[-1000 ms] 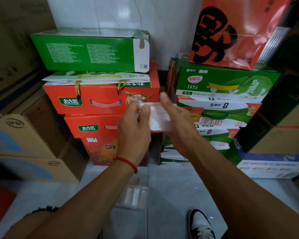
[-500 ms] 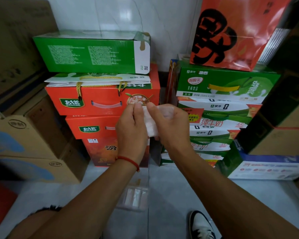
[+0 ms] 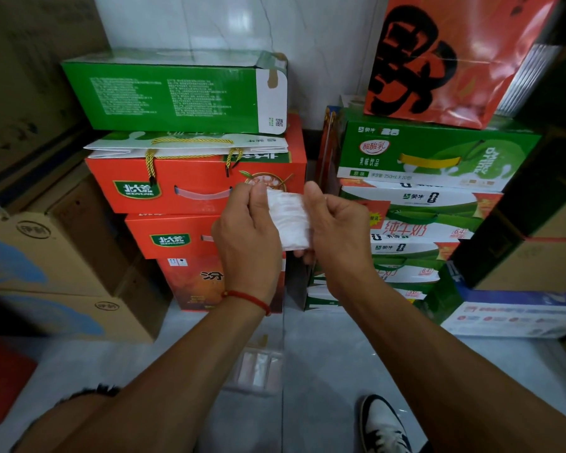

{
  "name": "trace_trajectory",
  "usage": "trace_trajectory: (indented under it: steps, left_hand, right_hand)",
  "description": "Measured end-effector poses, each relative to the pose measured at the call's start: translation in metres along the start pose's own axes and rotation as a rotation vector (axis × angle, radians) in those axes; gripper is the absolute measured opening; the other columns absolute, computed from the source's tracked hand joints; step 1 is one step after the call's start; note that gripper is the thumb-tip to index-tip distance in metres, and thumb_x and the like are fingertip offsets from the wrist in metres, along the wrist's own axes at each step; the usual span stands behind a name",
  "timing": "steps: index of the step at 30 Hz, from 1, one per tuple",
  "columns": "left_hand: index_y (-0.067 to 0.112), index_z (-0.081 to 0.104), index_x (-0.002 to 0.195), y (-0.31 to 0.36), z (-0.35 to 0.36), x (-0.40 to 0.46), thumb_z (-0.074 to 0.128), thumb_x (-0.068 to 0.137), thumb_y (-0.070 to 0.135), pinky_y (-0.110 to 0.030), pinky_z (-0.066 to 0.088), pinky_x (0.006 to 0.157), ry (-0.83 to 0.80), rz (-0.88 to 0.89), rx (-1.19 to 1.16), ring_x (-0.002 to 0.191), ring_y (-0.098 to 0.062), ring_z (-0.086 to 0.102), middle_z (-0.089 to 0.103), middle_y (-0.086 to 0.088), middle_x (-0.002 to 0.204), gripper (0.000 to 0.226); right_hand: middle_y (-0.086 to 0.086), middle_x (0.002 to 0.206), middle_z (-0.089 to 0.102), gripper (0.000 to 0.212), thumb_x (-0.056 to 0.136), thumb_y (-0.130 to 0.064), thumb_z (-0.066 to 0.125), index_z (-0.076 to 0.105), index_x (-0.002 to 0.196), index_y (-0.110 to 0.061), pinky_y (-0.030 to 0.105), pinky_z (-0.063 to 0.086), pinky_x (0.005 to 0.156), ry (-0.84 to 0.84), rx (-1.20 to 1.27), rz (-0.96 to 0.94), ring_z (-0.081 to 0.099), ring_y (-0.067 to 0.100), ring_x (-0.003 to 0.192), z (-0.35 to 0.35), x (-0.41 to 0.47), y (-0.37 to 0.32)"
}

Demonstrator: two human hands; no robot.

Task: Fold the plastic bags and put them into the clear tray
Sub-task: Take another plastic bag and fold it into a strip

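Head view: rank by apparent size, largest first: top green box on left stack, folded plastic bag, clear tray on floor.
1. Green box, clearly largest.
2 and 3. Folded plastic bag and clear tray look similar; the bag is nearer the camera and partly covered by both hands, so no ranking.

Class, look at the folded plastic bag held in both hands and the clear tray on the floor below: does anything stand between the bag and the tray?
Nothing visible does. The plastic bag is pinched between the left hand and right hand in mid-air. The clear tray lies on the floor beneath, partly hidden behind the left forearm, already holding folded bags.
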State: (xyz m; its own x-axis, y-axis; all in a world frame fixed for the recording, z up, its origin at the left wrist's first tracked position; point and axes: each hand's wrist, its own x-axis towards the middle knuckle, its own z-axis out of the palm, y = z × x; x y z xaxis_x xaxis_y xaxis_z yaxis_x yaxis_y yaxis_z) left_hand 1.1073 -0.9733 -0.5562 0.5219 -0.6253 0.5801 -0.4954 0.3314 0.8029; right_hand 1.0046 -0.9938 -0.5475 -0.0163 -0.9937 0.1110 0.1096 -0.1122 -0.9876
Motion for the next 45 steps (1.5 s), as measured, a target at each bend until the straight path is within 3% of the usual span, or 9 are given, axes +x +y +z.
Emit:
trace_trajectory:
  steps: [4, 6, 9, 11, 14, 17, 24, 30, 45]
  left_hand:
    - [0.012, 0.049, 0.078, -0.010, -0.003, 0.005, 0.041, 0.109, 0.033, -0.029, 0.041, 0.051, 0.015, -0.097, -0.030, 0.056, -0.009, 0.048, 0.045, 0.008, 0.062, 0.038]
    - [0.010, 0.051, 0.080, -0.011, -0.007, 0.006, 0.039, 0.109, 0.039, -0.041, 0.049, 0.049, -0.031, -0.147, -0.027, 0.058, -0.021, 0.056, 0.050, 0.002, 0.064, 0.043]
    - [0.007, 0.061, 0.082, -0.004, -0.011, 0.004, 0.035, 0.109, 0.045, -0.032, 0.050, 0.046, -0.158, -0.421, -0.183, 0.055, -0.021, 0.065, 0.065, -0.010, 0.067, 0.053]
    - [0.016, 0.068, 0.084, -0.004, -0.018, 0.008, 0.037, 0.104, 0.055, -0.037, 0.056, 0.061, -0.238, -0.552, -0.215, 0.073, -0.026, 0.072, 0.075, -0.008, 0.080, 0.054]
    - [0.025, 0.071, 0.102, -0.003, -0.029, 0.016, 0.060, 0.098, 0.041, -0.029, 0.057, 0.080, -0.422, -0.417, -0.151, 0.095, -0.013, 0.069, 0.073, 0.004, 0.102, 0.020]
    - [0.011, 0.076, 0.098, -0.002, -0.031, 0.014, 0.071, 0.093, 0.014, -0.017, 0.055, 0.070, -0.572, -0.277, -0.112, 0.083, -0.007, 0.070, 0.075, 0.000, 0.093, 0.007]
    - [0.006, 0.076, 0.103, -0.009, -0.027, 0.007, 0.070, 0.095, 0.014, -0.031, 0.062, 0.076, -0.354, -0.508, -0.310, 0.087, -0.019, 0.075, 0.079, -0.006, 0.094, 0.012]
    - [0.005, 0.074, 0.106, -0.006, -0.023, 0.004, 0.068, 0.095, 0.011, -0.042, 0.062, 0.084, -0.275, -0.743, -0.481, 0.100, -0.028, 0.073, 0.077, -0.011, 0.104, 0.014]
    - [0.012, 0.066, 0.105, -0.001, -0.027, 0.008, 0.060, 0.099, 0.005, -0.033, 0.062, 0.073, -0.299, -0.902, -0.583, 0.100, -0.024, 0.073, 0.075, -0.010, 0.109, 0.011]
  right_hand:
    - [0.011, 0.102, 0.079, 0.040, 0.096, -0.038, 0.070, 0.073, 0.113, -0.001, 0.052, 0.063, 0.085, -0.175, 0.147, 0.202, 0.078, 0.028, 0.094, -0.003, 0.000, -0.001]
    - [0.010, 0.108, 0.079, 0.033, 0.095, -0.024, 0.074, 0.070, 0.120, -0.004, 0.052, 0.063, 0.084, -0.217, 0.107, 0.167, 0.078, 0.028, 0.096, -0.005, 0.001, 0.000]
    - [0.004, 0.102, 0.080, 0.020, 0.096, -0.013, 0.073, 0.072, 0.116, -0.009, 0.033, 0.063, 0.070, -0.207, -0.075, 0.055, 0.078, 0.019, 0.090, -0.015, 0.005, -0.002]
    - [0.003, 0.099, 0.080, 0.017, 0.096, -0.011, 0.072, 0.073, 0.113, -0.010, 0.025, 0.059, 0.064, -0.247, -0.180, 0.009, 0.077, 0.016, 0.087, -0.025, 0.009, -0.005]
    - [0.004, 0.100, 0.080, 0.020, 0.095, -0.010, 0.073, 0.073, 0.115, -0.007, 0.031, 0.064, 0.072, -0.354, -0.282, -0.006, 0.078, 0.017, 0.089, -0.037, 0.012, -0.007]
    - [0.007, 0.099, 0.080, 0.020, 0.095, -0.013, 0.074, 0.073, 0.113, -0.006, 0.042, 0.065, 0.078, -0.441, -0.345, -0.008, 0.077, 0.024, 0.090, -0.042, 0.010, -0.007]
    - [0.006, 0.112, 0.077, 0.041, 0.090, -0.026, 0.079, 0.064, 0.125, -0.011, 0.041, 0.065, 0.082, -0.398, -0.152, 0.203, 0.077, 0.022, 0.098, -0.041, 0.007, -0.008]
    - [0.014, 0.109, 0.077, 0.041, 0.090, -0.003, 0.077, 0.065, 0.128, -0.012, 0.039, 0.065, 0.077, -0.376, -0.154, 0.206, 0.077, 0.027, 0.094, -0.034, 0.006, 0.000]
    - [0.011, 0.092, 0.078, 0.036, 0.095, -0.008, 0.073, 0.058, 0.126, -0.017, 0.034, 0.065, 0.074, -0.232, -0.208, 0.075, 0.078, 0.021, 0.084, -0.035, 0.004, -0.006]
